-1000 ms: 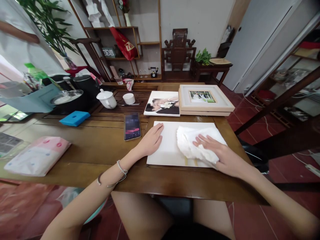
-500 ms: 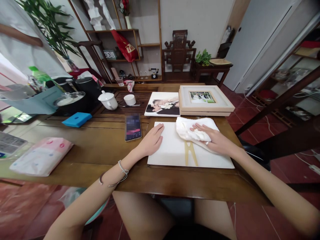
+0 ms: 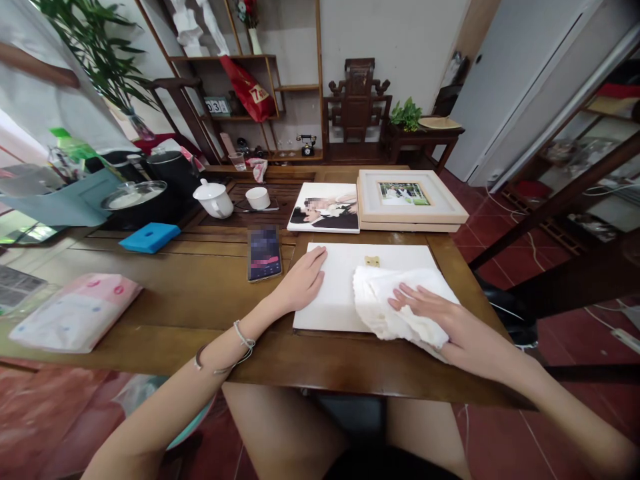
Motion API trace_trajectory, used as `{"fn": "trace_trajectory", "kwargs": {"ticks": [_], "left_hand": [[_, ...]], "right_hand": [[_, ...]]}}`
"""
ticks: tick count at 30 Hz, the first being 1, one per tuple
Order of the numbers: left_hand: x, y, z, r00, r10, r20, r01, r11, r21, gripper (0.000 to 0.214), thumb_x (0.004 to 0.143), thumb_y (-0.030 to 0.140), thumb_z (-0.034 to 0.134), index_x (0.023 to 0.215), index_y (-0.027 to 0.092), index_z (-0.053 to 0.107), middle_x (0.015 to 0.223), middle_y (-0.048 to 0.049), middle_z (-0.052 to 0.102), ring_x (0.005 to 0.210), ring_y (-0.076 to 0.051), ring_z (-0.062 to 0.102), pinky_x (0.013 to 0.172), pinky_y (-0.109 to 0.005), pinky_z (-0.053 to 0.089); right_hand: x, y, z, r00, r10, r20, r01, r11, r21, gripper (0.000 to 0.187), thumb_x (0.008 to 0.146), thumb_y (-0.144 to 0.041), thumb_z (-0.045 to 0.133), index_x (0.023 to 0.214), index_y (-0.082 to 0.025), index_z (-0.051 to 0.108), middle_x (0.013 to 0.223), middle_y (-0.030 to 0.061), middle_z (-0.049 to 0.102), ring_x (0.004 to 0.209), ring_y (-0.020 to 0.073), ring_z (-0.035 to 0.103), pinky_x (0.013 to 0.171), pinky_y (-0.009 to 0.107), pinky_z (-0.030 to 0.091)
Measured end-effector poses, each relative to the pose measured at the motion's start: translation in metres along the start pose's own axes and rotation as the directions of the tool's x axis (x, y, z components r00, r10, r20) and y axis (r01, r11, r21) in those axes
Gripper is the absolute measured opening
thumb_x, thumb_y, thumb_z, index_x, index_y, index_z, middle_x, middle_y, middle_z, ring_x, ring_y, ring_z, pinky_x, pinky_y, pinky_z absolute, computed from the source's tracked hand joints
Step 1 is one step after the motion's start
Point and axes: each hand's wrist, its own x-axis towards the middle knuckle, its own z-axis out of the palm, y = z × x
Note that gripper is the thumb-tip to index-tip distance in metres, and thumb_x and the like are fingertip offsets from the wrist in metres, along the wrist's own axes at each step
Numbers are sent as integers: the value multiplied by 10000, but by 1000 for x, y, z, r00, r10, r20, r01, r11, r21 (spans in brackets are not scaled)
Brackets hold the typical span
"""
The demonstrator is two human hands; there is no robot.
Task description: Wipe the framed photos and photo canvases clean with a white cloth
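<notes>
A flat white panel [image 3: 335, 293], apparently the back of a picture frame, lies on the wooden table in front of me. My left hand [image 3: 305, 279] rests flat on its left edge, holding nothing, fingers stretched out and close together. Under my right hand [image 3: 425, 310] is a bunched white towel [image 3: 377, 303], pressed onto the panel's right part and hanging past its near edge. The right fingers spread over the towel; the thumb is hidden. Just above the towel shows the top of a yellowish stand leg [image 3: 372, 261]; its lower part is covered.
Behind the panel lie a photo print [image 3: 325, 208] and a framed photo [image 3: 413, 200]. A phone [image 3: 265, 253], white lidded cup [image 3: 213, 198], small white cup [image 3: 258, 198], blue block [image 3: 150, 237] and tissue pack [image 3: 75, 312] are on the left. Another person's arm [image 3: 37, 65] shows far left.
My right hand has slid the towel toward me, from the panel's far right part to its near edge. The stand leg's top is uncovered and its lower part hidden. My left hand stays put.
</notes>
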Motion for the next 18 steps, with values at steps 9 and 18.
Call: {"fn": "trace_trajectory", "kwargs": {"ticks": [9,18], "left_hand": [[0,2,-1,999,-21,29,21,1000,11,523,965,269,307,1434,50,382,1531,-195,354,1433,-285,323,1205,-469,262],[-1,1,-1,1000,-15,27,14,1000,24,529,970,268,299,1426,15,387,1526,-216,353,1439,-292,311,1205,-469,260]], "right_hand": [[61,47,-5,970,213,-115,-215,977,0,614,873,-279,522,1474,-281,397,1530,17,383,1401,325,353,1139,562,332],[29,14,-1,980,185,-75,-189,981,-50,583,863,-268,531,1441,-274,456,1522,28,392,1403,310,353,1142,528,340]]}}
